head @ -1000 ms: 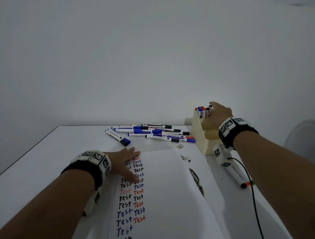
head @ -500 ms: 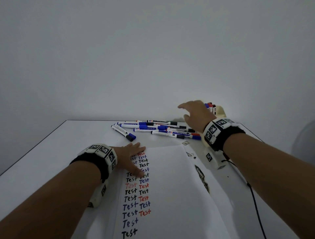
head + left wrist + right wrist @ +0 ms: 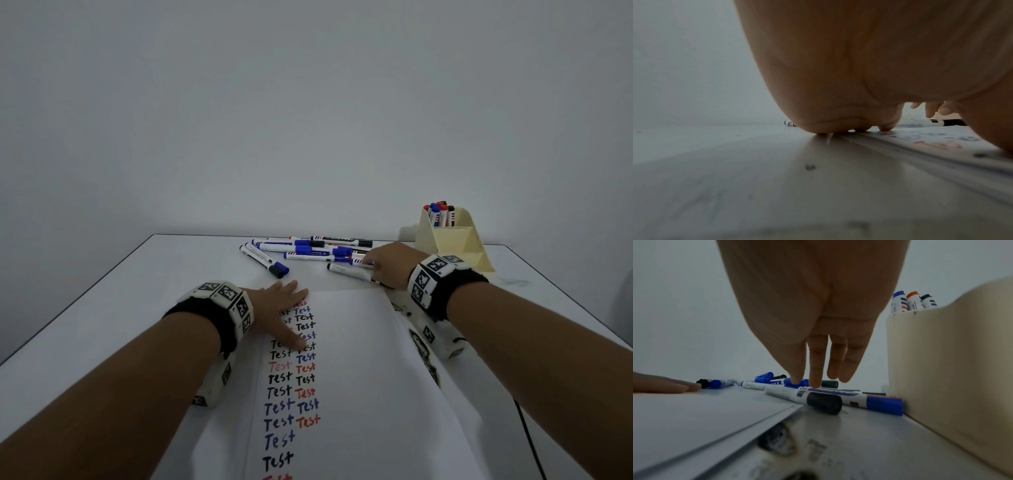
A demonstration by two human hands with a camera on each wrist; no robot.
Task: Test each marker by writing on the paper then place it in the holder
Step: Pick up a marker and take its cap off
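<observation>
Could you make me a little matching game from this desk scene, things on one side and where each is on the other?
Things:
1. left hand
2. right hand
3. cream holder
4. paper

Places:
A. reaching to the loose markers
B. far right of the table
C. flat on the paper's top left
D. between the two arms

Pairs: 1-C, 2-A, 3-B, 4-D

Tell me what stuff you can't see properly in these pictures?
- Head view: the left hand covers the top "Test" words on the paper.
- Head view: the right hand hides the nearest markers' cap ends.
- Left wrist view: the palm blocks most of the scene.
- Right wrist view: the holder's inside is hidden by its wall.
</observation>
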